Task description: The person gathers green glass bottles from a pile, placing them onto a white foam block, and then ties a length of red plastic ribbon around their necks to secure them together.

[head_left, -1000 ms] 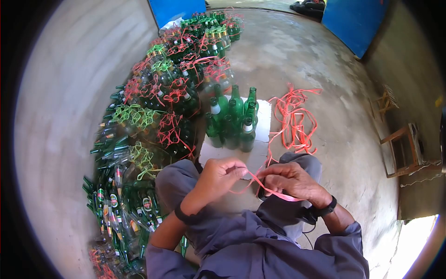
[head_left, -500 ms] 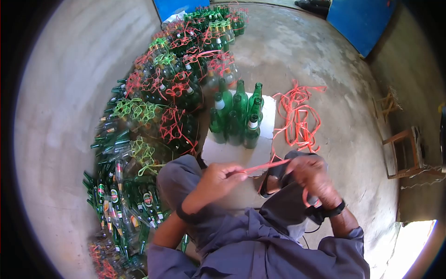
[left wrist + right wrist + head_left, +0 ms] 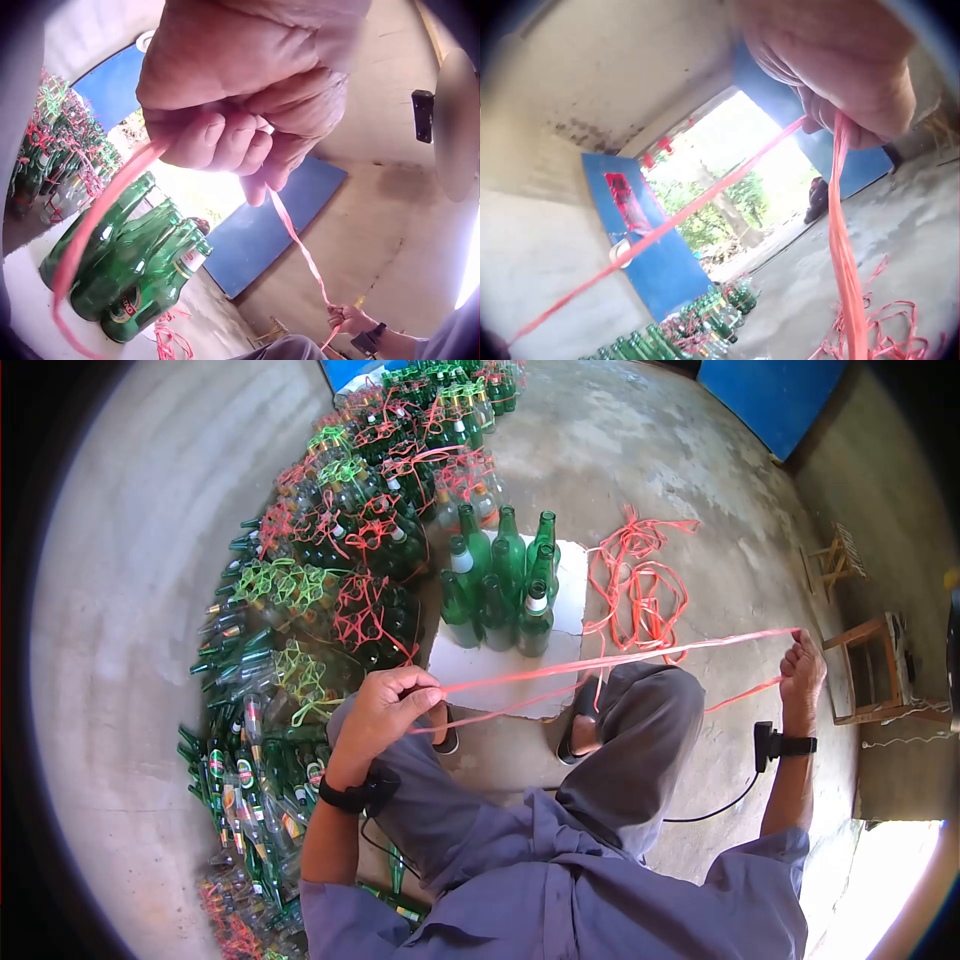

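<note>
A pink-red plastic strip [image 3: 620, 659] is stretched across the person's lap. The left hand [image 3: 388, 710] pinches one end of the span between thumb and fingers; in the left wrist view that hand [image 3: 240, 112] has its fingers curled, with strip on both sides. Far to the right, the right hand [image 3: 802, 672] grips the other end, and a second length hangs below it. In the right wrist view two lengths leave the right hand [image 3: 847, 82]. Several green bottles [image 3: 492, 605] stand upright in a group on a white board [image 3: 560, 690] beyond the knees.
Many bottles, some netted in red and green strip [image 3: 290, 582], cover the floor along the left wall. A loose tangle of red strip [image 3: 655, 595] lies right of the board. Wooden stools [image 3: 865, 670] stand by the right wall; a blue door [image 3: 775, 400] is at the back.
The right hand has moved far out to the right, drawing the strip into a long span. The left hand has shifted slightly left and up, still pinching the strip.
</note>
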